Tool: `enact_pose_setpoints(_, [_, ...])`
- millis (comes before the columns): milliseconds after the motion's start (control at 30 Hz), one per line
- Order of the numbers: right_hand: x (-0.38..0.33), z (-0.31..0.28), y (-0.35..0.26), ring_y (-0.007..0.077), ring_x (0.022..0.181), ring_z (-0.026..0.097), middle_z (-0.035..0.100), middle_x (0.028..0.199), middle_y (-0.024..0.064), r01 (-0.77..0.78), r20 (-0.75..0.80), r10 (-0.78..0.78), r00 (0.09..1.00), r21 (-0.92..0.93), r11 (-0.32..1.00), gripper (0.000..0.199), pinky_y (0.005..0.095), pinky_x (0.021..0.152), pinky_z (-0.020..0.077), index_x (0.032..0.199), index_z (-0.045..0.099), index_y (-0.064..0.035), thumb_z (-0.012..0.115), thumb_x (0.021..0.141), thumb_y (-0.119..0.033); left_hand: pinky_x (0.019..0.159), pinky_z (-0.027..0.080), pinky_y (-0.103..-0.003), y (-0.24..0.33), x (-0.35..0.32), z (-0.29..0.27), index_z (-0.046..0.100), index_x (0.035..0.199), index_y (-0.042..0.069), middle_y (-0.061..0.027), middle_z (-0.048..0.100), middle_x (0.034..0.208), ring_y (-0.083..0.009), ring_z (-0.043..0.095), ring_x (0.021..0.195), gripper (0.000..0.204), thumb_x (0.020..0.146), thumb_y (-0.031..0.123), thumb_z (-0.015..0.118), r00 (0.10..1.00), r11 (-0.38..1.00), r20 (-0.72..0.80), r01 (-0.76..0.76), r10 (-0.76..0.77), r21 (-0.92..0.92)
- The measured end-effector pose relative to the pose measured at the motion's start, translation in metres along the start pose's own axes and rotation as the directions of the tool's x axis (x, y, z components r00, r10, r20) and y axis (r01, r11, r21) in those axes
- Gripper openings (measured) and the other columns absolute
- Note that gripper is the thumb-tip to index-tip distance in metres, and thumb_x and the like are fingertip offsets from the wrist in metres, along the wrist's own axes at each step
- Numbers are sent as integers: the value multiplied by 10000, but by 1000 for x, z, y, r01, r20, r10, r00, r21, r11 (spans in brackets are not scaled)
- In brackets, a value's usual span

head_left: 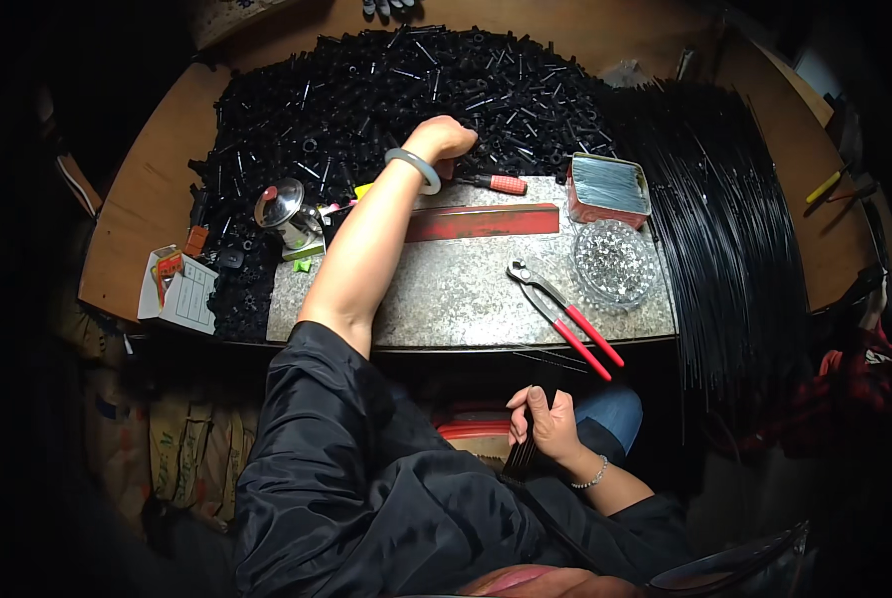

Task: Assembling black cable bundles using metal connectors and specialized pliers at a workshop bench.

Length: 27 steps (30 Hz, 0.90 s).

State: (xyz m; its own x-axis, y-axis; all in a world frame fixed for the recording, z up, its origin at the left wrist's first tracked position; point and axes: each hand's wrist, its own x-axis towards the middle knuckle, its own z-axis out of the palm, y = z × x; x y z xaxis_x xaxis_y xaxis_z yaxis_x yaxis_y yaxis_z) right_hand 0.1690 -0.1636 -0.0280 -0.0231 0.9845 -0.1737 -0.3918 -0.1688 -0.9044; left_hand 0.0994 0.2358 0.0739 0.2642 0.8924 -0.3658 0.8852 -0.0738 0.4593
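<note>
My left arm, with a pale bangle, stretches across the bench to a large heap of small black tubular parts (366,100). At its near edge my left hand (444,138) is curled closed, and its fingertips are hidden. Low on the right, near my lap, my right hand (550,424) is closed around a bunch of thin black cables (521,455). Their thin ends show above the hand, near the bench edge. Just beyond, cable cutters with red handles (590,341) lie with their jaws on a speckled grey board (426,299) and their handles past its front edge.
A red bar (486,222) lies across the board, behind it a red-handled tool (508,184). At right are a tin of thin grey pieces (608,184), a clear bowl of small metal bits (615,264) and long black cables (730,229). A metal pot (291,214) and white box (191,297) stand left.
</note>
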Motion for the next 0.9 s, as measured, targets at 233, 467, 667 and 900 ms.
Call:
enact_pose_setpoints(233, [0,2,-3,123,443,494,478,533,64,17,21,-17,1000,-7,1000,440,284,470,488,859,522,42,393,969,-364,811,480,-427,-19,5,36,436,1299,153,-231,607,1016,-372,596,948,558,766,-10,472,698,836,-468,-505,542,215])
enact_pose_setpoints(467, [-8,3,-2,101,489,524,510,563,40,18,-23,-18,1000,8,1000,436,232,471,462,845,558,43,424,964,-355,807,502,-439,-15,0,54,554,1102,56,-213,516,1084,-387,590,940,322,797,-14,478,738,766,-281,-470,614,439])
enact_pose_setpoints(667, [-15,4,-2,136,508,559,551,586,69,69,6,-69,998,-147,987,440,262,508,490,913,553,33,384,973,-369,772,506,-470,-31,-7,59,537,926,-43,-276,595,946,-417,611,878,169,818,35,433,672,832,-491,-430,555,351])
enact_pose_setpoints(900, [-28,17,-9,122,500,541,561,607,86,109,-73,-121,990,-157,982,406,240,499,466,1008,499,14,397,968,-378,589,438,-181,-42,-127,60,549,1028,-14,-84,623,917,-77,553,711,175,890,93,554,865,165,-224,-327,448,-931])
